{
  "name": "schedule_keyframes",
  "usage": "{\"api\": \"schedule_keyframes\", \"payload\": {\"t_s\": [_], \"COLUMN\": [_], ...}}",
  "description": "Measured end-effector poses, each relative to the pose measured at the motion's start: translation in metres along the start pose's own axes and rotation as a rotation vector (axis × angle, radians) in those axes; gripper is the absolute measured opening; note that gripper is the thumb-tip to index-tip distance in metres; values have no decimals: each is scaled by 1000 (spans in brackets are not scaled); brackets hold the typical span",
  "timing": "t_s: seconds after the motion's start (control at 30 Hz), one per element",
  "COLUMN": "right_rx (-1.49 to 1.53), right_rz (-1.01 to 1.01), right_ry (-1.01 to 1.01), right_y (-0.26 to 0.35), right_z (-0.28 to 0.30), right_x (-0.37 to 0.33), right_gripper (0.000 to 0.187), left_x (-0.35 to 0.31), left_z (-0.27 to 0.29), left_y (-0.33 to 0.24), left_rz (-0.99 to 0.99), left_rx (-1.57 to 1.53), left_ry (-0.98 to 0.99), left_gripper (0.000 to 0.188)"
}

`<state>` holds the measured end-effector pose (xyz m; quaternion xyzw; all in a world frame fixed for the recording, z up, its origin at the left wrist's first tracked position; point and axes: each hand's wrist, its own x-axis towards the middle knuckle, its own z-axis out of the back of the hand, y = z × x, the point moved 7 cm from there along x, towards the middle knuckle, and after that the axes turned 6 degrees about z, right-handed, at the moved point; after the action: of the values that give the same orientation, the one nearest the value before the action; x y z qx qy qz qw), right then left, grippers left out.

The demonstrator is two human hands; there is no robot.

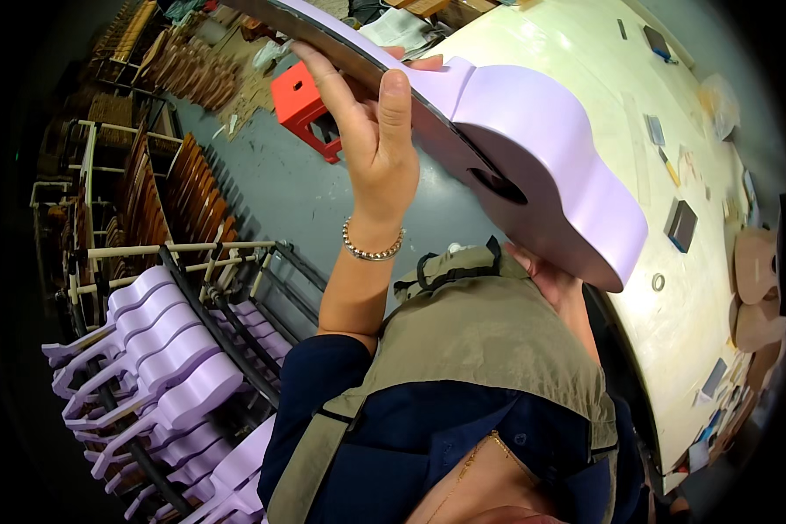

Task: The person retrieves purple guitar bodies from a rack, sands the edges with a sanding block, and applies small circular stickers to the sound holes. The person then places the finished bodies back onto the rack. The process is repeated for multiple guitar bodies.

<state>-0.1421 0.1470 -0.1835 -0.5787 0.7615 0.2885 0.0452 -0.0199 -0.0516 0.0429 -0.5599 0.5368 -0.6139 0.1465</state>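
Note:
A lavender ukulele point(541, 131) is held tilted in front of me, its neck toward the upper left and its rounded body toward the right. The darker top with the round soundhole faces down toward me. My left hand point(380, 148) is closed round the neck near the body, thumb on one side and fingertips showing past the far edge. Under the wide lower end, my right hand point(550, 281) grips the body's edge; most of its fingers are hidden behind it. No strings show on the instrument.
A rack point(227, 249) at my left carries several lavender ukuleles point(170, 341); brown instruments stand behind it. A red stool point(301, 109) is on the grey floor. On the pale worktable point(603, 349) at my right lie a dark block point(682, 225), a brush point(670, 168) and a tape roll point(658, 281).

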Motion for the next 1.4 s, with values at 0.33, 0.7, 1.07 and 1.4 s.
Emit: {"api": "schedule_keyframes", "payload": {"t_s": [0.33, 0.7, 1.07, 1.4], "right_rx": [-56, -659, -994, -1095], "right_rz": [152, -454, -819, -759], "right_ry": [-43, 115, 417, 478], "right_y": [4, -14, -70, -90], "right_z": [6, -5, 75, 44], "right_x": [14, 69, 114, 128], "right_gripper": [57, 62, 57, 49], "left_x": [2, -11, -189, -248], "left_z": [-5, 53, 120, 243], "left_y": [-2, -35, -156, -369], "left_rz": [48, 101, 6, 75], "left_rx": [-46, -664, 490, 1255], "left_ry": [170, -8, -1098, -1375], "left_gripper": [94, 20, 28, 18]}}
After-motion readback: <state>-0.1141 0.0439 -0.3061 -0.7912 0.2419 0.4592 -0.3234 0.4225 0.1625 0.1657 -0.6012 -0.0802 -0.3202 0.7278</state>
